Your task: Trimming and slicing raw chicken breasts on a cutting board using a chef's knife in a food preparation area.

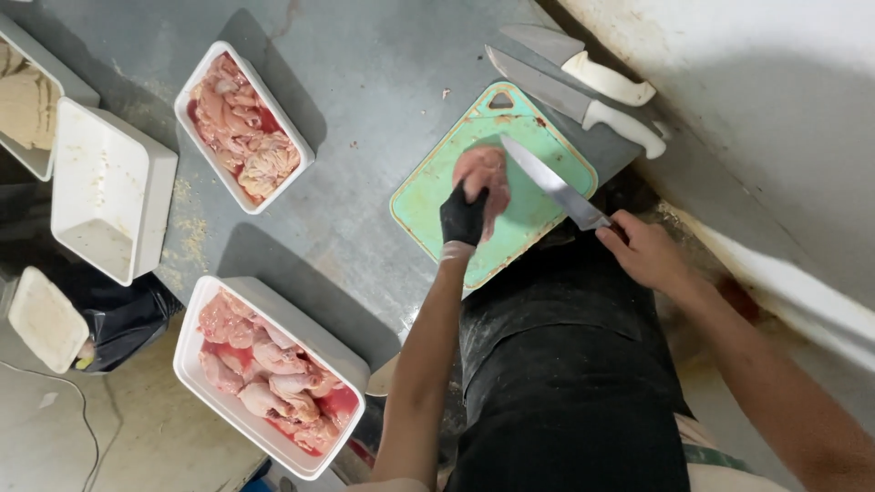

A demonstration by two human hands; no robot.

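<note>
A green cutting board (428, 196) lies on the grey table. On it rests a piece of raw pink meat (485, 173). My left hand (463, 217), in a black glove, presses on the near side of the meat. My right hand (643, 248) grips the handle of a long knife (551, 182), whose blade angles over the board and touches the right edge of the meat.
Two white-handled knives (583, 96) lie beyond the board near the wall. White trays of raw chicken stand at far left (241, 128) and near left (269, 378). An empty white tray (109, 187) and a lid (46, 319) sit further left.
</note>
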